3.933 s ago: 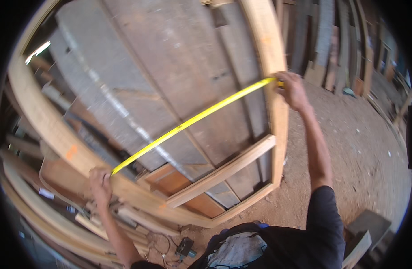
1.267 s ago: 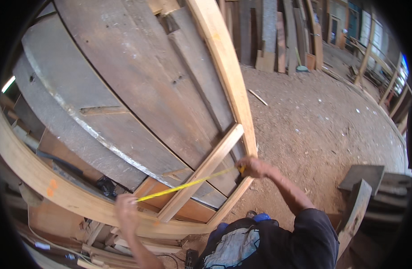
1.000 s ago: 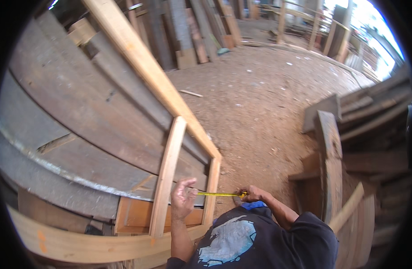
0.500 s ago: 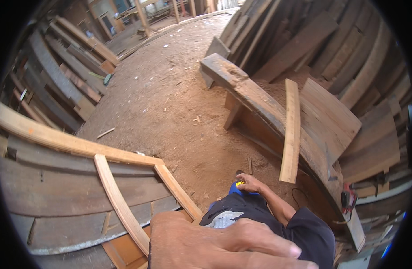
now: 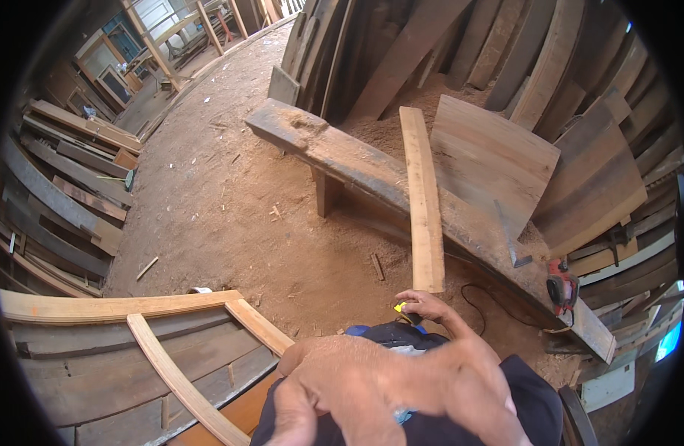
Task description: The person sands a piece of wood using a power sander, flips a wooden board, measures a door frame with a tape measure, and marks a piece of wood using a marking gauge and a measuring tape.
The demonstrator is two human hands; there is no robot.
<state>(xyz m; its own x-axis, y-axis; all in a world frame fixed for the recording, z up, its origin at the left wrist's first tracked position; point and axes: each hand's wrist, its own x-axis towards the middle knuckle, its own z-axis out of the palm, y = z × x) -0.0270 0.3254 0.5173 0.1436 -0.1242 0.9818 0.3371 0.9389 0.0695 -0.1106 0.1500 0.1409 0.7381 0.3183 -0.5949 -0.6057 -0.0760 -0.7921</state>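
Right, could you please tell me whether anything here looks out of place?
Mostly the pale plank: it lies across the bench with one end jutting past the edge, toward the right hand and tape, so it might get knocked. What looks like sawdust is strewn on the bench. Nothing else stands out.

Around me the brown, dusty floor (image 5: 215, 215) is dotted with pale bits (image 5: 207, 99) and wood scraps (image 5: 378, 267). A low, heavy bench (image 5: 357, 163) slants across it. Dark boards (image 5: 524, 56) crowd the right side, stacked planks (image 5: 48, 182) line the left, slim posts (image 5: 210, 30) stand at the far end, and bluish-white light (image 5: 668, 342) shows at far right.
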